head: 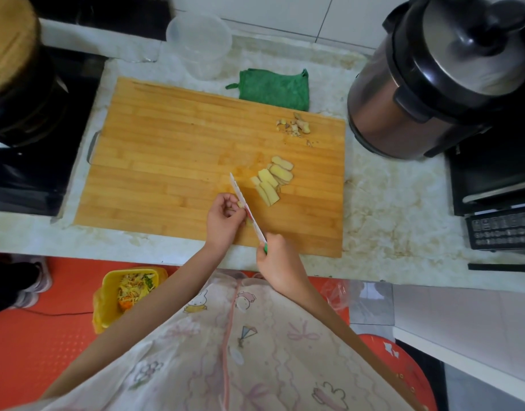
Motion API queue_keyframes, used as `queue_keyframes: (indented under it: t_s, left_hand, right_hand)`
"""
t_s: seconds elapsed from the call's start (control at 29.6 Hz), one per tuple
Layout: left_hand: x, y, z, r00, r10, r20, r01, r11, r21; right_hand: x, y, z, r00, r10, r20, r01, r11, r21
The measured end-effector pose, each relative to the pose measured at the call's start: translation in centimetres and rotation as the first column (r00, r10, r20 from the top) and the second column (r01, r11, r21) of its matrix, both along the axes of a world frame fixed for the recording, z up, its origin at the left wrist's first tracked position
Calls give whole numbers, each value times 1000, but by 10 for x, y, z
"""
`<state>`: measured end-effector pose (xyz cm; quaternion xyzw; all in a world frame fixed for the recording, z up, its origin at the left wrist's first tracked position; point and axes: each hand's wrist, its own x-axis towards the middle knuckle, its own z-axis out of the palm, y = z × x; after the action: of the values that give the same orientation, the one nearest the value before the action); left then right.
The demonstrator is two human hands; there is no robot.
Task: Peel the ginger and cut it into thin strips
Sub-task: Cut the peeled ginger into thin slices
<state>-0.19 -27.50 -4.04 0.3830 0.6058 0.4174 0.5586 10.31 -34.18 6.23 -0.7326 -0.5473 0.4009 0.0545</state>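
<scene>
A pale marbled stone counter (389,203) carries a wide rectangular bamboo cutting board (172,149). A steel-bodied cooker with a black lid (418,93) stands off the board's right end. A folded green cloth (274,89) lies at its far edge.

Near the front edge of the board, the right hand (277,261) is wrapped round the green handle of a slim white-bladed knife (245,206). The blade runs away from the person and its tip points toward the middle of the board. The left hand (224,219), fingers curled, sits just left of the blade and pinches a small pale stub of ginger (240,204) against it. Most of the stub is hidden.

Right of the blade, a fanned row of flat yellow ginger slices (274,179) lies overlapping on the wood. Farther back, toward the right corner, sits a little heap of brownish peelings (295,127).

Peeling looks finished: the slices show clean yellow flesh and the skin scraps are set aside. Slicing seems almost done, with only the stub left under the knife. The main job ahead is likely cutting the flat slices lengthwise into thin strips, as none are visible yet.
</scene>
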Motion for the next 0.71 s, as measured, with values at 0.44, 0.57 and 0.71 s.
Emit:
queue_keyframes:
  t_s: [0.44, 0.57, 0.71]
  left_hand:
    - [-4, -3, -1, 999, -22, 40, 21, 999, 25]
    - [-5, -4, -2, 999, -30, 42, 29, 999, 32]
    - [-5, -5, -3, 998, -26, 51, 24, 999, 38]
  right_hand:
    - [15, 2, 17, 991, 94, 91, -89, 994, -59]
    - [14, 1, 14, 993, 79, 85, -75, 996, -56]
    - [15, -1, 10, 994, 67, 83, -62, 996, -63]
